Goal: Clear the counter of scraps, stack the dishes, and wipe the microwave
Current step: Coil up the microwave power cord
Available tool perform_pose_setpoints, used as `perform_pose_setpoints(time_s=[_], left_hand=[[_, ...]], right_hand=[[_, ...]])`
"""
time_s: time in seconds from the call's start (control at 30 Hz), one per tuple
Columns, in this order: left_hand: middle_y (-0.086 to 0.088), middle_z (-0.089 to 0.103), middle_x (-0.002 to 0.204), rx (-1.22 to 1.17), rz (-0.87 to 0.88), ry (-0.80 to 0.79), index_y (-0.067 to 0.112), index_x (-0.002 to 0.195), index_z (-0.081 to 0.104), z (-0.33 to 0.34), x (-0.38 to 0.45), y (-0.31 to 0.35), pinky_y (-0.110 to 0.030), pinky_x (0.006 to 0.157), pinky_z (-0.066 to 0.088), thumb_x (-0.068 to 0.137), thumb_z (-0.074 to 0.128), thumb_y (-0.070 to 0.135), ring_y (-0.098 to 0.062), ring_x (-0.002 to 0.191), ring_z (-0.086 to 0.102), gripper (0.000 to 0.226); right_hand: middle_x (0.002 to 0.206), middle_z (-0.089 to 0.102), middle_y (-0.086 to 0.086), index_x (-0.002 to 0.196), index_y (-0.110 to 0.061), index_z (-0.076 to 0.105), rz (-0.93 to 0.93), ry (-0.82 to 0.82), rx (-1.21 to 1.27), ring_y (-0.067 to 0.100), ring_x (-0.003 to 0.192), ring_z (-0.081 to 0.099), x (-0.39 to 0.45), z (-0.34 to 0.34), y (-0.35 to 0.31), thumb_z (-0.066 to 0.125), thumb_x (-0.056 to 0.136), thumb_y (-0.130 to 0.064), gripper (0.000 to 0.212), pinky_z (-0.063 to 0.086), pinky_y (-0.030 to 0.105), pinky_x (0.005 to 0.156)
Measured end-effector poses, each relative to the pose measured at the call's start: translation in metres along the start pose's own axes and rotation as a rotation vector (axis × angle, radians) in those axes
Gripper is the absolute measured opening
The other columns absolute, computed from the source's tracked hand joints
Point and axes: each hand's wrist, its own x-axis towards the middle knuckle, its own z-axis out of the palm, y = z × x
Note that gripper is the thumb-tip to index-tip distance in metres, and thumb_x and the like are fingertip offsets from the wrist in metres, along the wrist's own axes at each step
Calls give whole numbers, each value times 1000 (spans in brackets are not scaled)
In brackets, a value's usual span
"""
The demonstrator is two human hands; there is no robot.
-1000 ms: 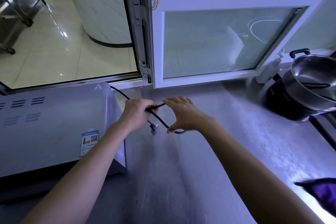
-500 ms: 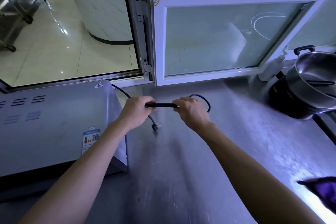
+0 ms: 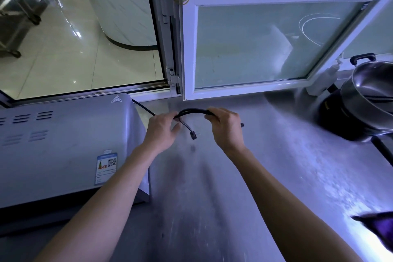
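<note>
The left hand [image 3: 160,132] and the right hand [image 3: 225,128] both hold the black power cord [image 3: 192,111] above the steel tabletop [image 3: 212,198]. Each grip is clamped on the cord — left fingers curled round it at one end of a short arch, right fingers curled round it at the other, with the bundled cord bowed upward between them. Below the left grip a loose end hangs down and ends in the plug [image 3: 193,135], which dangles just over the tabletop between the two hands. A bit of cord pokes out past the right grip on its far side.

From the left grip the cord runs back and left to the microwave [image 3: 63,144], which sits just left of that hand — its vented top and a label face the camera. Well to the right of the right grip stands a steel pot [image 3: 374,91], and near the lower right edge lies a purple cloth [image 3: 380,227].
</note>
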Motion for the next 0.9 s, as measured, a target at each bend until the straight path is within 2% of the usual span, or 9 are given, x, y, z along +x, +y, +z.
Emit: perform_pose_setpoints(time_s=[0.13,0.23,0.3,0.43,0.53,0.6,0.67,0.77,0.9], left_hand=[[-10,72,98,-90,-33,22,15,113,68,4,3,-4,-44,89,46,96,61,23,-32,94,65,20],[-8,72,101,-244,-77,35,20,111,68,1,7,-1,-44,92,46,99,58,27,-30,102,65,17],[-6,72,101,-298,-88,39,16,108,68,-1,10,1,-44,88,49,101,54,28,-31,97,65,19],[-3,70,82,-396,-90,67,16,90,64,-8,15,2,-34,65,41,104,49,23,-18,63,54,21],[7,69,84,-404,-104,25,19,91,61,-14,19,2,-26,70,43,103,47,25,-10,76,62,19],[8,68,83,-404,-115,2,22,95,60,-16,19,2,-20,71,43,104,46,26,-4,82,64,17],[9,67,82,-416,-118,6,22,97,62,-16,18,3,-16,68,42,104,46,25,1,79,61,18],[10,66,82,-436,-106,29,21,101,63,-16,17,4,-18,72,42,104,46,21,1,77,59,17],[7,69,85,-450,-84,22,24,110,58,-18,13,3,-25,74,46,103,47,18,-6,79,62,14]], right_hand=[[63,49,4,78,-7,65,58,31,167,23,62,41,4,7,-4,65,87,-1,11,34,34,56],[67,56,-3,84,-14,70,124,46,250,10,62,47,9,10,-6,64,86,-3,13,35,19,56],[68,58,-7,82,-17,70,197,55,308,7,62,49,12,11,-6,63,86,-6,13,33,13,56],[75,61,1,84,-15,67,243,53,329,13,67,52,13,14,3,59,90,-10,11,37,17,58],[79,54,-1,83,-23,56,186,-47,183,11,68,46,10,21,9,47,94,-15,17,36,21,58],[83,51,1,93,-21,56,187,-122,120,19,71,44,8,27,11,35,95,-22,21,37,31,61],[91,51,2,117,-13,55,186,-201,76,22,75,44,7,31,14,29,99,-23,34,41,36,66],[104,49,5,148,-9,36,140,-300,-5,23,85,46,4,33,18,31,104,-14,45,44,37,74],[110,52,11,149,-8,33,116,-375,-70,28,94,48,1,30,24,32,106,-17,44,42,37,74]])
